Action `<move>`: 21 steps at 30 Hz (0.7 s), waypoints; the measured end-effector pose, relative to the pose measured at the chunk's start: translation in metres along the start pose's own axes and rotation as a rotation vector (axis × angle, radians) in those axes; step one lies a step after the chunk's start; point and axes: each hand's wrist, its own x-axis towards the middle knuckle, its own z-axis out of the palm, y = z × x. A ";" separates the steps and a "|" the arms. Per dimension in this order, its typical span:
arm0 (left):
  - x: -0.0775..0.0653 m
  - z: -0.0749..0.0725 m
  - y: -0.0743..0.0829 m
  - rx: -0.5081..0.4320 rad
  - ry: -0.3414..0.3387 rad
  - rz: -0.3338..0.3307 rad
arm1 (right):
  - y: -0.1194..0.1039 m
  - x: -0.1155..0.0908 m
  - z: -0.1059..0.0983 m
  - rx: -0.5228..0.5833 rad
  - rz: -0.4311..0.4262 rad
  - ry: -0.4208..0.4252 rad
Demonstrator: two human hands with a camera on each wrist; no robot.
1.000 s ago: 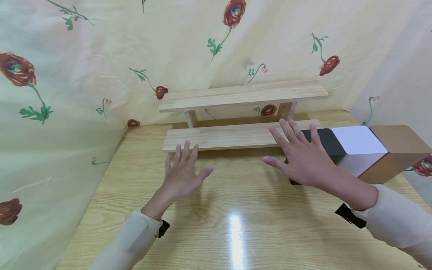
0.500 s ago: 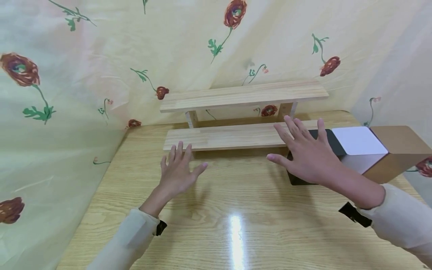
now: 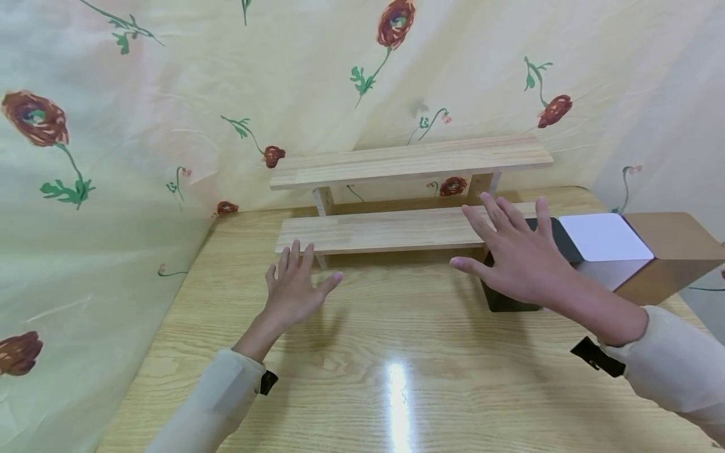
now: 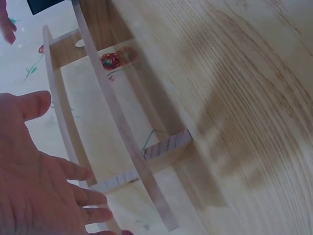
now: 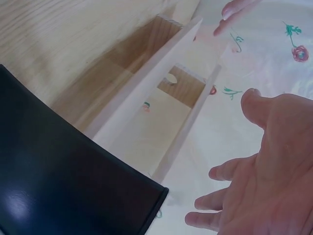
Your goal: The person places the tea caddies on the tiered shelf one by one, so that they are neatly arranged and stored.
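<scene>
From where I stand, both hands are bare of any load: the left hand (image 3: 291, 294) is spread in the air near the left end of a two-tier wooden shelf (image 3: 379, 229), and the right hand (image 3: 523, 264) is spread too, thumb held wide, over the near side of a black box (image 5: 73, 161) at the shelf's right end. The shelf stands at the far side of the wood-grained surface (image 3: 340, 396), before a floral cloth (image 3: 306, 75). Its pale boards look like raw timber, so I'd expect it to be stiff, fairly light for its length and easy to grip; the best hold is probably the lower board, one hand at each end, because lifting by the upper board (image 3: 410, 162) alone might strain the uprights (image 3: 325, 200). The black box has a smooth, glossy face, likely rigid and a bit slippery, so I'd take it across opposite sides with a full palm. To its right stand a white box (image 3: 605, 236) and a brown box (image 3: 674, 236), packed so close that fingers may struggle to get between. I cannot tell whether any is hollow.
</scene>
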 end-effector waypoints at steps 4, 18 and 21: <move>0.003 0.000 -0.003 -0.016 0.016 -0.007 | 0.000 0.000 0.004 0.014 -0.011 -0.007; 0.011 0.004 -0.023 -0.094 0.082 -0.064 | 0.006 0.000 0.005 0.038 -0.027 -0.013; 0.012 0.004 -0.025 -0.105 0.089 -0.068 | 0.009 -0.001 0.004 0.041 -0.037 -0.012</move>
